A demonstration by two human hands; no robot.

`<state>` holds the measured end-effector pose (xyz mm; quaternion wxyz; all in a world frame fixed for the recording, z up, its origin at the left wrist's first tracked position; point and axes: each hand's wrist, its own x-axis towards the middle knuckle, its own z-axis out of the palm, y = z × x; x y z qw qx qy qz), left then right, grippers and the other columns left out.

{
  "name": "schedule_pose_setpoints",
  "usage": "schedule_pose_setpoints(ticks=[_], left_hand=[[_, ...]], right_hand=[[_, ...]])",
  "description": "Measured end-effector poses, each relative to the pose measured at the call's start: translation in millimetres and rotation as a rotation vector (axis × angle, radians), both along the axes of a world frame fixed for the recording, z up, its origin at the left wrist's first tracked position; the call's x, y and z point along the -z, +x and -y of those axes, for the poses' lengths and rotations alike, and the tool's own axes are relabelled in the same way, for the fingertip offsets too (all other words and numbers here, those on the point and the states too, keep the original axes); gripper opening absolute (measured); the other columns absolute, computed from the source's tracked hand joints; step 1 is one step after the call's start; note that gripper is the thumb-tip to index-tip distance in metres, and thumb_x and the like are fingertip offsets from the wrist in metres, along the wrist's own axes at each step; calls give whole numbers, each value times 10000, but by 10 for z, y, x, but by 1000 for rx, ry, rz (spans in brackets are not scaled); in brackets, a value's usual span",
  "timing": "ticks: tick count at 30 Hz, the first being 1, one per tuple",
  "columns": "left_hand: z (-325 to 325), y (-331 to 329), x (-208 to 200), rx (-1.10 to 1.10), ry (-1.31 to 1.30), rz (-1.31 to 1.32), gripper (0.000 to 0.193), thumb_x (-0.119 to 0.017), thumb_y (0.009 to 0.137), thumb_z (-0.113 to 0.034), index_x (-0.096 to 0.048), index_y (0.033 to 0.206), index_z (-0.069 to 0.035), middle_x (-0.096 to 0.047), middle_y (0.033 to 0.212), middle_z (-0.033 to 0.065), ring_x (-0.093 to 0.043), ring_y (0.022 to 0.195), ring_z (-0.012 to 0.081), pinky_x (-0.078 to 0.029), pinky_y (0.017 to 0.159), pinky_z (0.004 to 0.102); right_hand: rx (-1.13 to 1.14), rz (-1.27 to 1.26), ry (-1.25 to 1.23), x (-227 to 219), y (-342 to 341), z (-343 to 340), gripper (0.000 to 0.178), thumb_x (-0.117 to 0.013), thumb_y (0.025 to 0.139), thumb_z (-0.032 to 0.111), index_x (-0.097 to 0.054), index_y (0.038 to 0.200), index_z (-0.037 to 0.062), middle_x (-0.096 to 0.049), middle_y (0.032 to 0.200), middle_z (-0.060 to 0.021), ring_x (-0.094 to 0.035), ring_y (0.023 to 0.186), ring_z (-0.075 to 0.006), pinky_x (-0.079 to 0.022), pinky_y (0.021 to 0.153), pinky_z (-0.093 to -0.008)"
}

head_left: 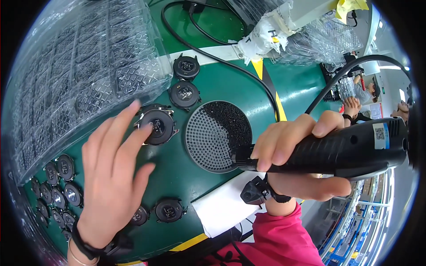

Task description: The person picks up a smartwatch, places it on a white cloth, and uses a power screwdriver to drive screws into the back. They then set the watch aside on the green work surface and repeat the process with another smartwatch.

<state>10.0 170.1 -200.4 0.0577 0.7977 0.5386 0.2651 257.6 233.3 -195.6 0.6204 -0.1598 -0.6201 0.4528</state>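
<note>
Right hand (306, 155): fingers wrapped tight round the black power tool (346, 148), close to the camera.
Left hand (113, 177): fingers spread apart, tips touching a round black watch case (158, 127) on the green table (293, 88).
Nearby: black dotted round tray (217, 135) just beside the case.
Farther: clear plastic trays (80, 75) and more round cases (57, 186).
</note>
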Motion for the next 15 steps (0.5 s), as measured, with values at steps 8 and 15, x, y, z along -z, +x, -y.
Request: schedule_pose_setpoints(ticks=[8, 15], left_hand=[[587, -269, 144, 416, -279, -14, 352, -707, 759, -117, -695, 1107, -166, -592, 1306, 94, -558, 1144, 289, -426, 985, 417], [476, 95, 317, 383, -209, 98, 315, -715, 752, -146, -687, 1065, -123, -618, 1239, 91, -576, 1084, 262, -477, 906, 398]], right_hand=[[-18, 51, 7, 10, -25, -15, 814, -668, 748, 757, -367, 1085, 80, -558, 673, -97, -578, 467, -226, -526, 481, -343], [-1, 45, 14, 2, -2, 3, 809, -668, 757, 748, -359, 1096, 81, -562, 681, -97, -582, 478, -232, -528, 498, -346]])
